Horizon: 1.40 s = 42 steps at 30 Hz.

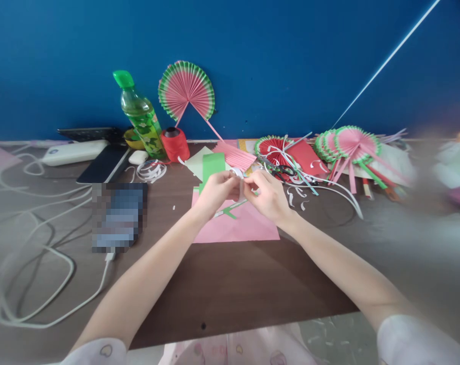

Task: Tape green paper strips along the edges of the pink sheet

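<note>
My left hand (217, 191) and my right hand (267, 196) meet over the middle of the brown table (230, 284). Both pinch a small roll of white tape (238, 173) held between their fingertips. A thin white strip runs down from the hands across a pink paper sheet (240, 226) lying flat beneath them. A green paper piece (213, 165) and a pale sheet lie just behind the hands.
A green bottle (140, 115), a red thread spool (175, 143) and a pink-green paper fan (186, 90) stand by the blue wall. Finished fans (349, 144), scissors (285, 171) and paper scraps lie right. A phone (117, 217), white cables (43, 284) and a power bank (73, 151) lie left.
</note>
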Motion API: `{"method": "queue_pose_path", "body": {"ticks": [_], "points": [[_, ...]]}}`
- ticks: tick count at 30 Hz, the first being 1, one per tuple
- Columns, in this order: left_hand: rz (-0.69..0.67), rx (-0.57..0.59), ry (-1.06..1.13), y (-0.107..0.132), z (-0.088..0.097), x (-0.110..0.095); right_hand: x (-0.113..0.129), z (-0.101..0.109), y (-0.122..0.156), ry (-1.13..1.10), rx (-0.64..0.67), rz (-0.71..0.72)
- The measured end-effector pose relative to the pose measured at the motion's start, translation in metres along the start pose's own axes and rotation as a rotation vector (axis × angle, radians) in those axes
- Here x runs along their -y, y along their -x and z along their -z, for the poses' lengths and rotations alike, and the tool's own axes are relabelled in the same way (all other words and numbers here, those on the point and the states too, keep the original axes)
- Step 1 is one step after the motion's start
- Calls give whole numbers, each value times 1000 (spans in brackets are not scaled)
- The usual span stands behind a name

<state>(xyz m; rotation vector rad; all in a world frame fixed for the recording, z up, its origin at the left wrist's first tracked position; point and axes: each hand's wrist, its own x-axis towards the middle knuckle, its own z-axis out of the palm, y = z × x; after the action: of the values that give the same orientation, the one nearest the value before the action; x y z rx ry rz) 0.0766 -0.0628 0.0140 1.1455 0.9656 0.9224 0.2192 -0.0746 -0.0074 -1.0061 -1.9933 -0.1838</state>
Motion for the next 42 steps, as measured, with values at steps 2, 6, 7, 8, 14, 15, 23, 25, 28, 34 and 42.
{"method": "queue_pose_path", "body": {"ticks": [2,6,7,8,14,15,23,25,28,34,42], "points": [[-5,23,3,0,2,-3,1,2,-2,-62,4,-32],[-49,0,-77,0,4,-4,0,4,-5,-156,21,-48],[-71,-6,-113,-1,5,-3,-1,5,-5,-176,29,-51],[-101,-9,-159,-1,6,-2,-2,5,-5,-193,38,-62],[-267,-53,-492,2,6,-2,-4,8,-8,-277,86,-226],[-270,-64,-519,3,6,-3,-4,8,-8,-302,90,-257],[-279,-39,-464,2,5,0,-3,9,-10,-456,105,-428],[-283,-63,-473,1,5,1,-3,7,-9,-450,111,-416],[-295,-92,-505,1,6,2,-3,6,-8,-392,100,-340],[-340,-71,-477,0,6,6,-2,5,-4,-261,59,-208],[-274,-42,-261,-2,6,8,-2,2,0,-144,10,-6]]}}
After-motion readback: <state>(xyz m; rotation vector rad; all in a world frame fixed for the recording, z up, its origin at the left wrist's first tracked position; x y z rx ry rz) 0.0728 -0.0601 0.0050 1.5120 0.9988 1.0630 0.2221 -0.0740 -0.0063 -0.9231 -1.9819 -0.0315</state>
